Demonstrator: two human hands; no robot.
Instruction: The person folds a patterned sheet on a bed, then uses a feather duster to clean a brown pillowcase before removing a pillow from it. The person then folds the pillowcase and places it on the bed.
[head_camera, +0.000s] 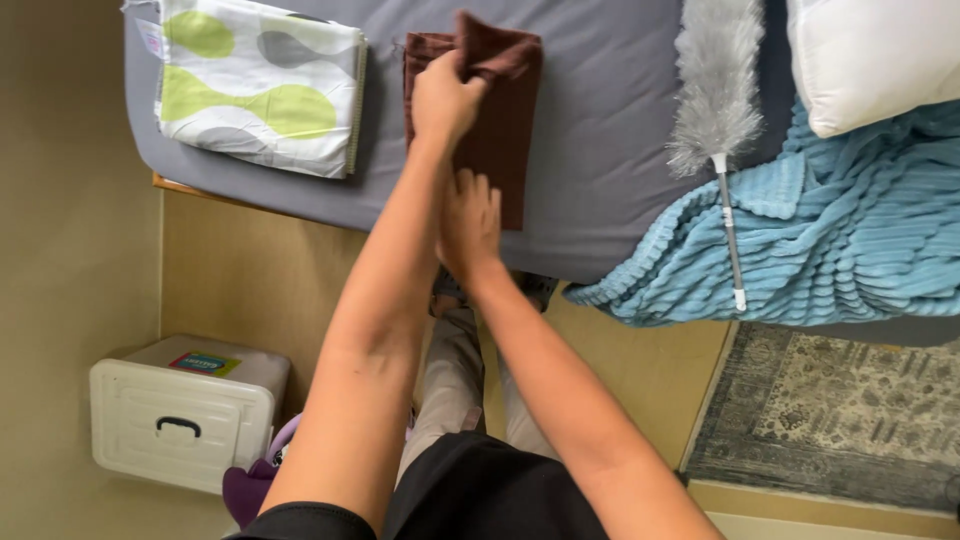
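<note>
A dark brown cloth (505, 125) lies folded on the grey bed sheet (600, 120). My left hand (445, 95) grips the far edge of the cloth, and that edge is lifted and folded over. My right hand (470, 225) lies flat, fingers spread, on the near end of the cloth by the bed's edge.
A folded white fabric with green and grey shapes (260, 85) lies to the left. A grey fluffy duster (718, 90), a blue ribbed blanket (830, 240) and a white pillow (870, 55) are on the right. A white storage box (185, 410) and a patterned rug (830, 410) sit on the floor.
</note>
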